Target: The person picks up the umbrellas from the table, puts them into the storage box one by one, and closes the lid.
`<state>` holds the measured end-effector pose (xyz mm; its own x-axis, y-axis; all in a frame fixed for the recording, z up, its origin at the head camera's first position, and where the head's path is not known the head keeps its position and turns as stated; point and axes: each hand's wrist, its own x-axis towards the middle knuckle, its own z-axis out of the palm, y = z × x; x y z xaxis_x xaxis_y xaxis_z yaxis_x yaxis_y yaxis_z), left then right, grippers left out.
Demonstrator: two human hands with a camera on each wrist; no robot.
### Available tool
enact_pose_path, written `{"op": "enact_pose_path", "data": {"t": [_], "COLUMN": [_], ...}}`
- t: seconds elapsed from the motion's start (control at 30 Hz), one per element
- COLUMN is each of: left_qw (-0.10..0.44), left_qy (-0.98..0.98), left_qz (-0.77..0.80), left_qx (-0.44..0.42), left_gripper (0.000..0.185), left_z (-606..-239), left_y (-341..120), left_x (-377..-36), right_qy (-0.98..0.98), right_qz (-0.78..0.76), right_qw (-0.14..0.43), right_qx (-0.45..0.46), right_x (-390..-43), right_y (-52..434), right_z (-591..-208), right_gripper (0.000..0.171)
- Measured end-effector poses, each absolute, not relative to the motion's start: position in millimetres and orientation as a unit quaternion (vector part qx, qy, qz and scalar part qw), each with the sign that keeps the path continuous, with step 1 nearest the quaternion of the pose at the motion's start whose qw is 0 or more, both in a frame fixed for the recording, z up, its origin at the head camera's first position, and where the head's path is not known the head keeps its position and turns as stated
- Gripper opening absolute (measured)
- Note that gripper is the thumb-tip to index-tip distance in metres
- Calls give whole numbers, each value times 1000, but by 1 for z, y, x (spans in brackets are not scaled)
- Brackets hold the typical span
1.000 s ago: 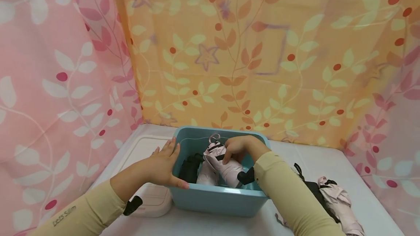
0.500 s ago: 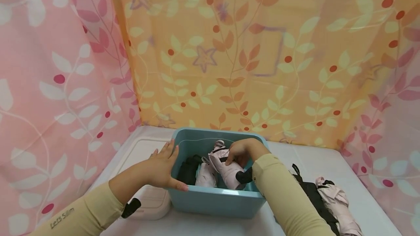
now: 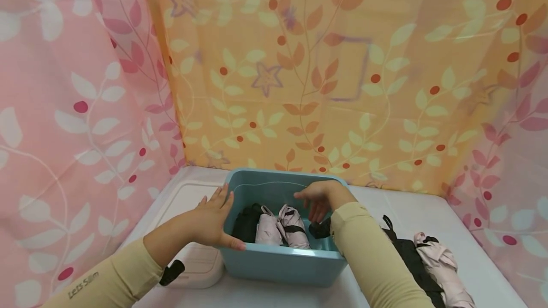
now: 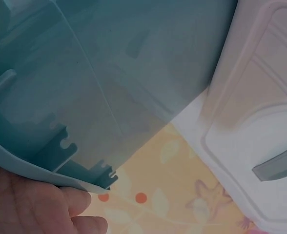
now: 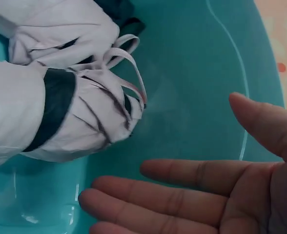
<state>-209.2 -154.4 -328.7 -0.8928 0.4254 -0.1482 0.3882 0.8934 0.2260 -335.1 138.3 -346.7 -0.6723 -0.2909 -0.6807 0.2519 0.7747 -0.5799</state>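
Inside a blue plastic bin [image 3: 284,265], two rolled pale pink folding umbrellas [image 3: 295,232] lie side by side, next to a black rolled bundle [image 3: 246,222] at the left wall. A dark band and a wrist loop show on the nearer umbrella [image 5: 94,112] in the right wrist view. My right hand [image 3: 318,198] hovers in the bin's right part, fingers extended and apart from the umbrella, holding nothing. My left hand [image 3: 205,220] rests on the bin's left rim with spread fingers; its fingertips [image 4: 77,200] show beside the rim in the left wrist view.
To the bin's left lies a white lid [image 3: 197,263] with a grey latch [image 4: 280,163]. On the white table right of the bin are a black rolled bundle [image 3: 408,255] and another pale pink umbrella [image 3: 443,265]. Patterned curtains [image 3: 274,84] stand behind and at both sides.
The right hand lowered the pale pink umbrella into the bin beside the other one and let go of it. Its fingers are now extended. The left hand has stayed on the rim.
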Motion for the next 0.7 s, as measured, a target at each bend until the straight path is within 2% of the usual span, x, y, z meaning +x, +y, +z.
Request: {"op": "enact_pose_path", "data": {"t": [0.43, 0.7], "left_qw": [100, 100], "left_qy": [968, 969], "left_qz": [91, 87], "left_qx": [209, 206], "left_gripper": [127, 127], "left_z": [-326, -329], "left_y": [-153, -153], "left_x": [-208, -209], "right_qy": [821, 805], "right_qz": [-440, -465], "right_qw": [350, 336], "right_qx": [-94, -153], "right_x": [-330, -327], "right_y": [145, 157], "right_z": [-324, -305], "right_gripper": [60, 59]}}
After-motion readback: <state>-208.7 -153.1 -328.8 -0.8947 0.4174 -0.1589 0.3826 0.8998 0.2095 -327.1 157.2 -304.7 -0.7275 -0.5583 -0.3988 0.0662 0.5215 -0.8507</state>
